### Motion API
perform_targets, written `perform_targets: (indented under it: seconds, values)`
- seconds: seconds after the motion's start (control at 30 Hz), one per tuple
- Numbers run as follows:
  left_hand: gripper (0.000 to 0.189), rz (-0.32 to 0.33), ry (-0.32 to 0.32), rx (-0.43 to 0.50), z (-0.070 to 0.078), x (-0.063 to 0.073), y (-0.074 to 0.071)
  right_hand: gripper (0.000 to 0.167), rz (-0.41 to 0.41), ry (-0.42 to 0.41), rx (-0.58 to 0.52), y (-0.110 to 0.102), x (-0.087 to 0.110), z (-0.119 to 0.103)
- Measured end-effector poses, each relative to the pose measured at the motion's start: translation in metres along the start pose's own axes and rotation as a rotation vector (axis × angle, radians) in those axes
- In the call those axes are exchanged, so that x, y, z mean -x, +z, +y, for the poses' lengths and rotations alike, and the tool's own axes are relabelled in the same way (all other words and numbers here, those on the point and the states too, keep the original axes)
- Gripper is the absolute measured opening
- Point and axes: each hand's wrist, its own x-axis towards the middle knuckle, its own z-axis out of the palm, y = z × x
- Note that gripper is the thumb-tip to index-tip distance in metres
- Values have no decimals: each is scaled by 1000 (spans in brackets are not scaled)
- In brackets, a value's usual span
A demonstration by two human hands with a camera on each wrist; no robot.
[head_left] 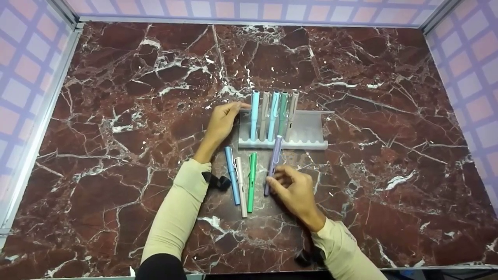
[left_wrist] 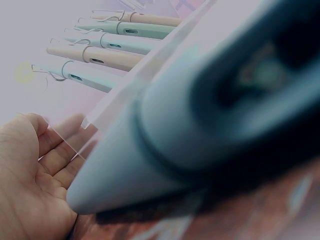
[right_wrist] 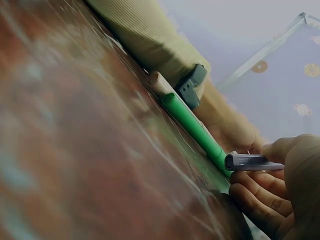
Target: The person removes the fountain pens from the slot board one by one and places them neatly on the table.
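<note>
My right hand [head_left: 293, 188] pinches a purple pen [head_left: 277, 149] near its lower end, thumb on one side and fingers on the other. The pen's capped top overlaps the front ledge of a clear pen stand [head_left: 309, 126]. Several pens in light blue, taupe and dark green stand in the left slots, among them a light blue pen [head_left: 255, 116]. At the stand's left edge, my left hand [head_left: 222, 120] holds the clear panel's corner between thumb and fingers. A blue pen [head_left: 232, 177], a pale pinkish-grey pen [head_left: 240, 186] and a green pen [head_left: 252, 182] lie between my forearms.
The dark red marbled table [head_left: 128, 155] spreads around the stand. Checkered panels rise at the back and sides, such as the right panel [head_left: 463, 58]. Notched slots [head_left: 311, 142] without pens line the stand's right part. A black wrist camera [head_left: 218, 181] sits beside the blue pen.
</note>
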Motion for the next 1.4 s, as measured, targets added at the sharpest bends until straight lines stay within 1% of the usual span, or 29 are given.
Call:
perform_targets:
  seconds: [0.1, 0.23, 0.37, 0.63, 0.77, 0.83, 1.0, 1.07, 1.13, 1.33, 1.4]
  values:
    - [30, -5, 13, 21, 0, 0, 0, 16, -29, -3, -11, 1, 5, -3]
    - [30, -4, 11, 28, 0, -1, 0, 17, -49, 15, 18, 2, 9, -5]
    - [30, -7, -1, 27, 0, -1, 0, 16, -68, 74, 45, 2, 11, -8]
    - [31, 2, 2, 31, 0, -1, 0, 16, -140, 227, 32, 2, 10, -8]
    - [31, -3, -6, 31, 0, 0, 0, 19, -156, 268, 46, 1, 10, -9]
    - [31, -5, -8, 30, 0, 0, 0, 19, -150, 267, 79, 2, 9, -10]
    - [31, -4, 5, 23, 0, 0, 0, 19, -116, 227, 194, 2, 8, -10]
    - [31, -2, 10, 29, 0, 0, 0, 19, -113, 218, 211, 3, 7, -9]
    - [31, 1, 12, 31, -1, 0, 0, 18, -119, 218, 202, 3, 8, -9]
    - [31, 5, 7, 16, -1, 0, 0, 15, -162, 274, 64, 2, 8, -11]
    - [31, 6, 2, 12, -1, 0, 1, 14, -166, 281, 53, 2, 8, -12]
